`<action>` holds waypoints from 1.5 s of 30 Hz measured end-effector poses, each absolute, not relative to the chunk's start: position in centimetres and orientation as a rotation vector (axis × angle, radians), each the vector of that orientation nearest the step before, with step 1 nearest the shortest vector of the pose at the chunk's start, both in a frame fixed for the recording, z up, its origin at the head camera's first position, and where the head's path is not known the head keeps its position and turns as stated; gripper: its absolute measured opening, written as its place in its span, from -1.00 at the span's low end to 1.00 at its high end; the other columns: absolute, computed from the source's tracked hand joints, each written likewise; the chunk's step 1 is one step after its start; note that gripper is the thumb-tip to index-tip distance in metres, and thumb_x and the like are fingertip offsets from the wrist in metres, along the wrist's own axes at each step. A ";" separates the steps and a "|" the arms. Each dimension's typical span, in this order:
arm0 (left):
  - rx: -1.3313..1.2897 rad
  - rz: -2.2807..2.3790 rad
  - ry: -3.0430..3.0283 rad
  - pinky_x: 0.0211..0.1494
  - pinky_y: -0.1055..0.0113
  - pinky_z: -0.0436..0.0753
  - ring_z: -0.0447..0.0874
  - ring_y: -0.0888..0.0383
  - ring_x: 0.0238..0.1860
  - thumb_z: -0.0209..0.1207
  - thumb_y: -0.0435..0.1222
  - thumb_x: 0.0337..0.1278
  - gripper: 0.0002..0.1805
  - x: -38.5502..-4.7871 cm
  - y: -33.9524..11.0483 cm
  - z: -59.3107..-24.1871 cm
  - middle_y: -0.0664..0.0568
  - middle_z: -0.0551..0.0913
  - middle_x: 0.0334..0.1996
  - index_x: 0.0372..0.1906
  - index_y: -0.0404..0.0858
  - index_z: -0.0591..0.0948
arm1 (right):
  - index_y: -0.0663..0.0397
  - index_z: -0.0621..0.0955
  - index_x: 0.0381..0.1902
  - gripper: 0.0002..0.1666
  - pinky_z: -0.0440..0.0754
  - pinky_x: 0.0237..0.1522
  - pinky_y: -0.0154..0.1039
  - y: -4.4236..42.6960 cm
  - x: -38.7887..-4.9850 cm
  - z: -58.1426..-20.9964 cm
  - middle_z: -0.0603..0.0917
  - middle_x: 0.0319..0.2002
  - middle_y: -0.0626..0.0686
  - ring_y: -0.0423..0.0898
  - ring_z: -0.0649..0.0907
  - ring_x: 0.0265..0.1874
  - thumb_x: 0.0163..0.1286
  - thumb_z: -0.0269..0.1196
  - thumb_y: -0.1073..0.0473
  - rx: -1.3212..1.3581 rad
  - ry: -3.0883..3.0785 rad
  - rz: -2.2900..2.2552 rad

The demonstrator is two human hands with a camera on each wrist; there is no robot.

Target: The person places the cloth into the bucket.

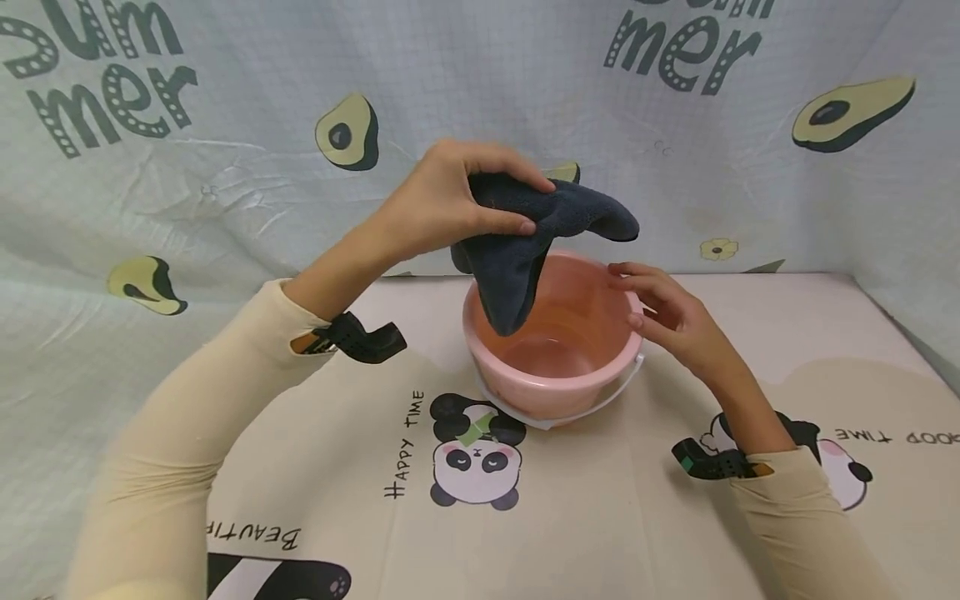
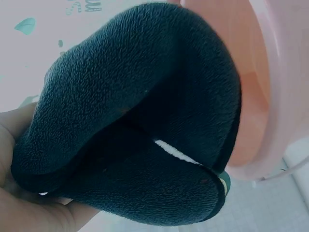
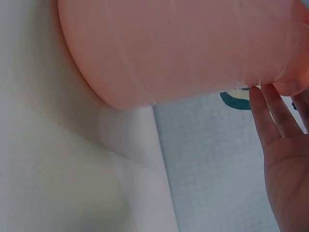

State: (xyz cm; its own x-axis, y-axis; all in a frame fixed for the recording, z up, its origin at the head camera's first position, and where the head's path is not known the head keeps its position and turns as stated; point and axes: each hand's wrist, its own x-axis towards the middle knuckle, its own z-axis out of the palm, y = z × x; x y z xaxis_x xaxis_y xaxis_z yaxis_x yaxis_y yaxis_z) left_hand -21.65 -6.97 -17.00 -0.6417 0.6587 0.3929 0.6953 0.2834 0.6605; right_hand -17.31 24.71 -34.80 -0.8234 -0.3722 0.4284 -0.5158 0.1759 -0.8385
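Note:
In the head view my left hand [image 1: 450,196] pinches a dark blue-grey plush cloth [image 1: 510,267] between thumb and fingers. The cloth hangs folded over the mouth of a pink bucket [image 1: 558,383], with one corner dipping below the rim level. The left wrist view shows the fuzzy cloth [image 2: 120,72] close up, with dark edging and a small white strip in its fold. My right hand [image 1: 675,321] touches the right side of the bucket at the rim. From the right wrist, the fingers [image 3: 270,111] look fairly straight, their tips against the bucket wall [image 3: 183,48].
The bucket stands on a table cover [image 1: 585,508] printed with pandas and words. Its white handle [image 1: 600,408] hangs down at the front. Behind rises a pale curtain [image 1: 480,75] with avocado prints, close to the table's far edge.

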 end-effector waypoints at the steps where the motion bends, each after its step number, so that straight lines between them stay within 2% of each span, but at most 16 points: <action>1: -1.324 -1.298 -2.508 0.00 0.33 0.66 0.65 0.23 -0.03 0.52 -0.36 0.01 -0.66 -21.7 -7.0 -16.9 0.07 0.75 -0.03 -0.04 -0.20 0.80 | 0.28 0.51 0.31 -0.49 0.34 0.38 -0.42 24.7 -17.3 -34.8 0.36 0.45 0.11 -0.11 0.37 0.45 0.42 0.16 0.49 0.880 -2.305 1.727; 6: -1.388 -1.133 -2.676 0.01 0.33 0.65 0.66 0.25 -0.07 0.51 -0.39 0.01 -0.69 -21.8 -7.7 -16.1 0.12 0.75 -0.06 -0.07 -0.16 0.80 | 0.31 0.51 0.32 -0.49 0.37 0.38 -0.40 24.5 -17.4 -34.7 0.38 0.43 0.11 -0.11 0.39 0.43 0.41 0.16 0.51 0.919 -2.275 1.755; 12: -1.440 -1.042 -2.870 -0.11 0.29 0.67 0.63 0.11 -0.16 0.37 -0.50 0.03 -0.71 -21.7 -8.4 -14.5 0.05 0.73 -0.09 -0.12 -0.16 0.79 | 0.36 0.50 0.31 -0.48 0.38 0.37 -0.40 24.6 -17.3 -34.5 0.38 0.43 0.16 -0.09 0.38 0.44 0.40 0.14 0.56 0.969 -2.233 1.778; 16: -1.496 -0.965 -2.939 -0.19 0.27 0.64 0.60 0.09 -0.20 0.28 -0.52 -0.01 -0.67 -22.0 -7.8 -14.2 0.06 0.72 -0.12 -0.14 -0.13 0.78 | 0.35 0.50 0.31 -0.48 0.36 0.37 -0.43 24.8 -17.2 -34.5 0.39 0.43 0.14 -0.11 0.38 0.44 0.40 0.15 0.55 0.957 -2.240 1.762; 21: -1.543 -0.910 -2.940 -0.22 0.26 0.65 0.59 0.09 -0.23 0.28 -0.50 0.01 -0.65 -22.7 -6.1 -14.9 0.05 0.70 -0.14 -0.11 -0.10 0.77 | 0.37 0.49 0.32 -0.48 0.36 0.38 -0.40 24.9 -17.3 -34.5 0.37 0.44 0.17 -0.09 0.37 0.45 0.41 0.14 0.56 0.982 -2.227 1.790; 26: -1.637 -0.911 -2.864 -0.04 0.32 0.63 0.59 0.15 -0.10 0.38 -0.46 0.10 -0.64 -23.4 -3.9 -16.6 0.08 0.70 -0.06 0.02 -0.14 0.74 | 0.33 0.50 0.31 -0.49 0.40 0.36 -0.39 24.9 -17.3 -34.8 0.38 0.43 0.16 -0.10 0.39 0.43 0.42 0.13 0.56 0.983 -2.228 1.806; 30: -1.564 -1.096 -2.824 0.10 0.35 0.60 0.58 0.19 -0.01 0.44 -0.45 0.09 -0.55 -23.6 -2.6 -17.8 0.09 0.66 0.01 0.12 -0.18 0.68 | 0.29 0.51 0.30 -0.49 0.41 0.35 -0.39 24.9 -17.2 -35.0 0.40 0.40 0.10 -0.11 0.41 0.41 0.41 0.15 0.54 0.956 -2.242 1.817; 35: -1.458 -1.366 -2.779 0.04 0.31 0.67 0.64 0.11 -0.04 0.50 -0.48 -0.01 -0.57 -23.8 -1.5 -18.4 0.01 0.61 -0.01 0.00 -0.24 0.65 | 0.23 0.54 0.28 -0.49 0.44 0.31 -0.43 25.1 -17.1 -34.9 0.44 0.33 0.03 -0.13 0.46 0.33 0.39 0.18 0.53 0.924 -2.247 1.817; 39: -1.429 -1.311 -2.881 0.04 0.30 0.67 0.61 0.10 -0.01 0.53 -0.46 -0.06 -0.62 -24.0 -1.7 -18.8 0.00 0.63 -0.06 -0.09 -0.25 0.68 | 0.26 0.53 0.28 -0.49 0.42 0.34 -0.40 25.0 -17.1 -34.9 0.43 0.38 0.06 -0.13 0.45 0.38 0.39 0.17 0.54 0.944 -2.241 1.812; 43: -1.434 -1.080 -3.080 0.06 0.31 0.66 0.62 0.09 0.09 0.51 -0.39 0.02 -0.69 -24.3 -2.4 -19.4 0.07 0.70 -0.06 -0.09 -0.18 0.74 | 0.33 0.51 0.29 -0.50 0.38 0.37 -0.40 24.9 -17.2 -34.7 0.40 0.43 0.13 -0.11 0.38 0.44 0.41 0.15 0.54 0.963 -2.256 1.768; 45: -1.498 -0.992 -3.142 0.05 0.29 0.68 0.66 0.05 0.09 0.45 -0.43 0.08 -0.73 -24.7 -2.4 -19.9 0.05 0.73 -0.07 -0.08 -0.20 0.76 | 0.32 0.51 0.29 -0.51 0.37 0.37 -0.42 25.0 -17.1 -34.7 0.39 0.44 0.13 -0.11 0.37 0.45 0.41 0.16 0.53 0.945 -2.277 1.739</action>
